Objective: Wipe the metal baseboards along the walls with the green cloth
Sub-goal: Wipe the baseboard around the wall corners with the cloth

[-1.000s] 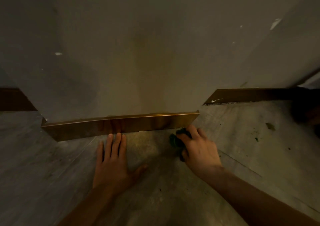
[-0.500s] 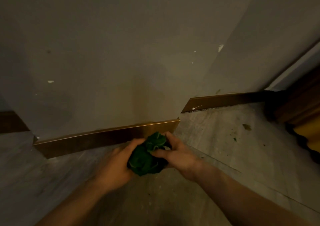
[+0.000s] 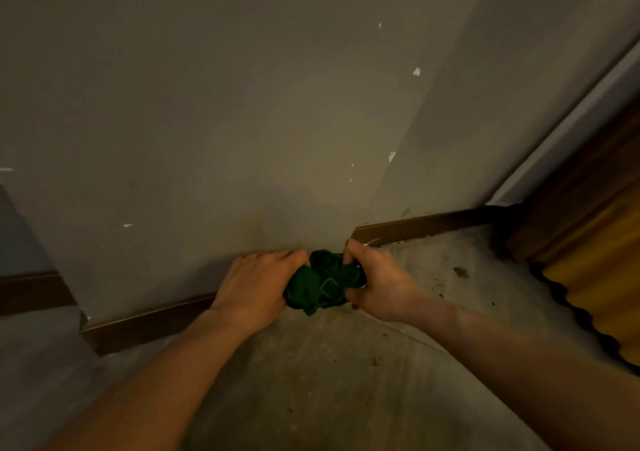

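Note:
A crumpled green cloth (image 3: 322,282) is held between both hands, in front of the protruding wall's right corner. My left hand (image 3: 258,284) grips its left side and my right hand (image 3: 377,282) grips its right side. A brown metal baseboard (image 3: 145,324) runs along the foot of the near wall, its right end hidden behind my hands. Another baseboard section (image 3: 426,225) runs along the recessed wall to the right. A third strip (image 3: 31,291) lies at the far left.
The floor (image 3: 346,381) is grey concrete with dark specks and a small stain (image 3: 460,272). A wooden door frame (image 3: 581,201) and a yellow scalloped-edged object (image 3: 595,277) stand at the right. The grey wall (image 3: 242,121) has white chips.
My left hand left the floor and joined my right on the cloth, which rose off the floor. Both hands then moved right, toward the wall corner. The view swung right.

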Motion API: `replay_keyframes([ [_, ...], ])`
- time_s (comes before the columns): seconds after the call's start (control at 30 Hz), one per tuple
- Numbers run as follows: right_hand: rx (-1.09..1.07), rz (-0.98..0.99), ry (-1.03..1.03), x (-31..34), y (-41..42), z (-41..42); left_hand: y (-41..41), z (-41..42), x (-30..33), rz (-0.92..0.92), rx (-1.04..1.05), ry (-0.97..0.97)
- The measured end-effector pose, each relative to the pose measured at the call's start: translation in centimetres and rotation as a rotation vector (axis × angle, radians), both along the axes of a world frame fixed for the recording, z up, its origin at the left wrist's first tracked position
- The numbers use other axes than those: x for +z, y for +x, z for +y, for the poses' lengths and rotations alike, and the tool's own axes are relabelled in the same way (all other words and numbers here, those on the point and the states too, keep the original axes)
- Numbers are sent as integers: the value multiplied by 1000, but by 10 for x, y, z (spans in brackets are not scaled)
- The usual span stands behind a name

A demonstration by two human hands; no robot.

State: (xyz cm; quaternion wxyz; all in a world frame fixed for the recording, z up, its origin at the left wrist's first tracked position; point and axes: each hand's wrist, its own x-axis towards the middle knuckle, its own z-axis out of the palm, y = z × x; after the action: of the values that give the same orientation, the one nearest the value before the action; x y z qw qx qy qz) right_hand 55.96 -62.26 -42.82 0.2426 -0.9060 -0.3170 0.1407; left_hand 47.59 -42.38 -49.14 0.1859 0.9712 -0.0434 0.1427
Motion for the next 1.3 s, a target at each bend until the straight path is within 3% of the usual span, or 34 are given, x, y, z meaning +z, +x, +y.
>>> replay_keyframes([
  [0.2,68,-21,-91,38,6,-3,6,-5,35,33,-69,56],
  [0.37,78,-27,-18,28,31,-20,28,-17,50,69,-92,236],
  [0.57,13,165,130,-7,73,-49,62,-52,42,192,-10,328],
  [0.83,32,208,172,-54,158,-107,122,-136,-20,256,210,132],
  [0.97,-39,230,292,-80,192,-122,159,-170,-53,238,353,-25],
  [1.17,-205,633,478,-125,207,-145,195,-204,-99,199,462,-371],
  [1.3,-109,674,457,-150,212,-148,207,-221,-121,203,495,-523],
])
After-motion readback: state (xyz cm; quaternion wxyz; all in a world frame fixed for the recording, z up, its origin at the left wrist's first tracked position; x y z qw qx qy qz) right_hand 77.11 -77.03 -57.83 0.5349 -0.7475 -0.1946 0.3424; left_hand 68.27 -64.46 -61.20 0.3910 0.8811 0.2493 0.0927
